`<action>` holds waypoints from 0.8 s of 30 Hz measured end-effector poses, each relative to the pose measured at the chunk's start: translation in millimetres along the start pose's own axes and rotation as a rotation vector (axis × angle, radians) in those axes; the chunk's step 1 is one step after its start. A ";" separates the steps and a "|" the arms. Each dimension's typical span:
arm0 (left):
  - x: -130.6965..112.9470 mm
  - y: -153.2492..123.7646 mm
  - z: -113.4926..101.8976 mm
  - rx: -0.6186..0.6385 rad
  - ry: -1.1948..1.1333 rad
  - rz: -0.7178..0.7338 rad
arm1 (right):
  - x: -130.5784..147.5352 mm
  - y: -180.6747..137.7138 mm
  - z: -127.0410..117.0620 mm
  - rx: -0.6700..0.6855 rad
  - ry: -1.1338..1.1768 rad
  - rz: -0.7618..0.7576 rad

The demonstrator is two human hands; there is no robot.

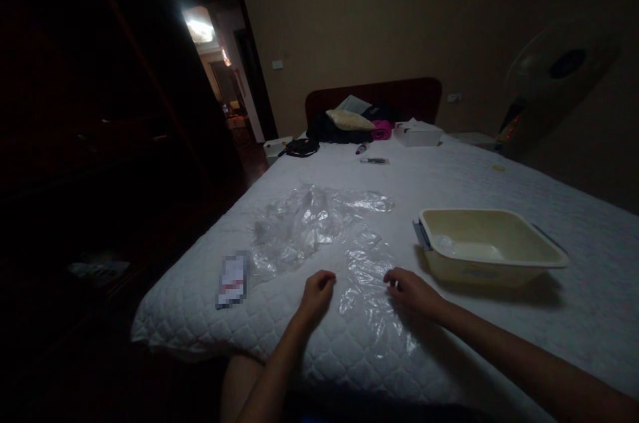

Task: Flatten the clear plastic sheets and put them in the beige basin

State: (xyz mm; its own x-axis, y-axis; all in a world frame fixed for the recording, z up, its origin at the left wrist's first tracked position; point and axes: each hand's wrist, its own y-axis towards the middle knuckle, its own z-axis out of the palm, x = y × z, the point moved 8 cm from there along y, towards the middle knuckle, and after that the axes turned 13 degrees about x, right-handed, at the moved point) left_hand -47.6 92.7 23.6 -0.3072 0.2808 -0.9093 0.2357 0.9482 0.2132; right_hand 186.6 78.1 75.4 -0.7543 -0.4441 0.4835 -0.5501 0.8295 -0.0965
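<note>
Two pieces of crumpled clear plastic lie on the white quilted bed. The larger clear plastic sheet [312,213] spreads out further away, towards the left. A narrower clear plastic bag [372,270] stretches between my hands towards the near edge. My left hand [318,288] is just left of this bag, its fingers curled together in a pinch; whatever is in them, if anything, is too small to make out. At the bag's right side, my right hand [412,291] hovers close with fingers loosely bent and apart, no object visible in it.
A cream plastic basin [494,263] with grey handles stands to the right. A blurred-out card or packet [233,280] lies at the left edge. Farther back are a small packaged item [374,161], a white box [418,134], a black bag [302,147] and pillows. A fan [559,70] stands at right.
</note>
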 end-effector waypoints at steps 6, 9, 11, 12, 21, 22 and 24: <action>-13.6 -10.1 2.8 0.024 0.289 0.123 | 101.4 26.1 51.6 0.171 -0.505 -0.263; -16.7 -11.3 4.8 0.028 0.332 0.138 | 119.4 38.4 73.7 0.181 -0.640 -0.293; -16.8 -11.8 5.3 0.023 0.342 0.140 | 121.5 42.8 82.8 0.204 -0.670 -0.284; -16.2 -11.9 5.2 0.021 0.342 0.138 | 121.5 43.3 86.0 0.222 -0.675 -0.283; -19.7 -12.3 4.5 0.016 0.325 0.165 | 110.2 41.5 87.8 0.252 -0.622 -0.150; -21.7 -12.6 5.8 0.023 0.339 0.173 | 109.6 41.4 88.3 0.262 -0.632 -0.151; -26.4 -13.1 8.6 0.028 0.362 0.197 | 108.5 40.4 86.8 0.273 -0.638 -0.159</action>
State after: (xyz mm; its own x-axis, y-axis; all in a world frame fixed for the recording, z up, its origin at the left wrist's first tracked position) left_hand -34.6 71.5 41.7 -0.5575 0.4952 -0.6663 0.3456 0.8682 0.3561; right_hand 51.4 34.0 48.4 -0.6742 -0.7336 -0.0858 -0.6779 0.6607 -0.3223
